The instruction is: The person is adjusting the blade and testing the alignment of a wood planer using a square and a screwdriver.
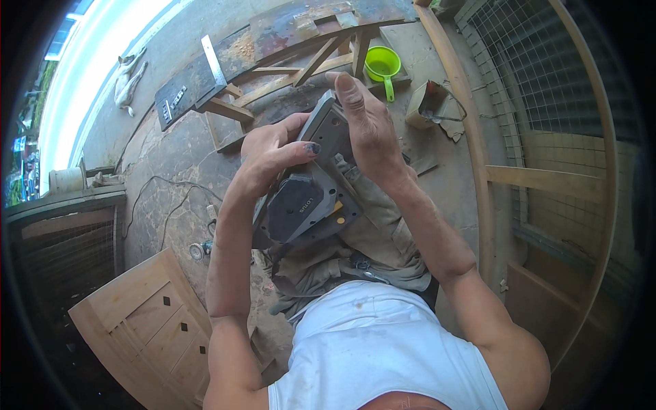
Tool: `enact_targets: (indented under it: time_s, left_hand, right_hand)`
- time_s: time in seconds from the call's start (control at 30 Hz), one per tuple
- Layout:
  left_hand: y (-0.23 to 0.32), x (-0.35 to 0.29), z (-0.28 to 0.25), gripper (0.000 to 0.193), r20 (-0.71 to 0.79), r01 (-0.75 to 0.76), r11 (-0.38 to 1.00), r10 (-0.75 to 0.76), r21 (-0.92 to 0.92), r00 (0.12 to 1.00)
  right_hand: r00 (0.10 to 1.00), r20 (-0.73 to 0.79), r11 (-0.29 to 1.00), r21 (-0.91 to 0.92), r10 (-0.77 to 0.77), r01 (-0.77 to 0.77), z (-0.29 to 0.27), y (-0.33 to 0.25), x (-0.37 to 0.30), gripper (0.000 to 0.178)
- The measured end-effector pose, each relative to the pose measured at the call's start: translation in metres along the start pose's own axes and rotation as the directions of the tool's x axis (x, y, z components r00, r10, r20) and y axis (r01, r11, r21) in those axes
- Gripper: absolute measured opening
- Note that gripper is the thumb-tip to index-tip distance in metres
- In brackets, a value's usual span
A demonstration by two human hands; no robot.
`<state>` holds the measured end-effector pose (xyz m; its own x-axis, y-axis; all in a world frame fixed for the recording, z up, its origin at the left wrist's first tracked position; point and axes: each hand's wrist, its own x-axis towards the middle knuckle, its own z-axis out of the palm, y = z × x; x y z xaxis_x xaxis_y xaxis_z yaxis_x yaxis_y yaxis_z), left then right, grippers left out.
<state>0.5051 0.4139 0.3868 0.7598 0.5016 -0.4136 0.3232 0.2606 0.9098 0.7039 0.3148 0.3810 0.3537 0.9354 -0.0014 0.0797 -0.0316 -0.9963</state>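
Note:
A grey and black belt sander point(295, 207), with small yellow parts, lies on its side in my lap, its narrow end pointing away from me. My left hand point(268, 152) holds its left edge, the thumb, with a dark-stained tip, laid over the rim and the fingers behind. My right hand point(372, 130) grips the narrow end from the right, thumb up and fingers curled past the tip. Between both hands runs the grey band point(318, 117) along the tool's edge. The underside and part of the right flank are hidden.
Ahead stands a low wooden workbench point(273, 42) with a metal square point(213, 60). Beyond it are a green dipper point(383, 63) and a cut-open can point(427, 104). A wooden panel point(154, 321) leans at left, near an angle grinder point(199, 250). A wooden frame point(484, 205) rises at right. A dog point(127, 78) lies far left.

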Motion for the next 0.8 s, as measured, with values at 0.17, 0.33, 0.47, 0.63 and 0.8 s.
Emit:
enact_targets:
  time_s: [0.17, 0.33, 0.47, 0.63, 0.8]
  left_hand:
    - [0.009, -0.003, 0.016, 0.092, -0.022, -0.001, 0.992, 0.004, 0.124, 1.0]
    - [0.002, -0.005, 0.03, 0.095, 0.028, -0.24, 0.946, 0.24, 0.219, 0.97]
    - [-0.002, -0.002, 0.033, 0.102, 0.027, -0.26, 0.948, 0.26, 0.186, 0.965]
    - [-0.008, 0.008, 0.021, 0.103, 0.019, -0.172, 0.963, 0.172, 0.209, 0.985]
    - [-0.009, 0.005, 0.016, 0.104, 0.061, -0.176, 0.968, 0.168, 0.18, 0.984]
  right_hand:
    - [0.981, 0.05, 0.955, -0.228, -0.185, 0.191, -0.035, 0.034, -0.069, 0.05]
    - [0.993, -0.05, 0.993, 0.06, 0.103, -0.099, -0.019, 0.045, -0.094, 0.046]
    - [0.974, -0.183, 0.986, 0.124, 0.133, -0.111, -0.006, 0.072, -0.072, 0.057]
    - [0.862, 0.208, 0.817, 0.277, 0.462, -0.505, -0.05, 0.073, -0.048, 0.057]
    - [0.734, 0.449, 0.566, 0.469, 0.509, -0.679, -0.04, 0.048, -0.052, 0.057]
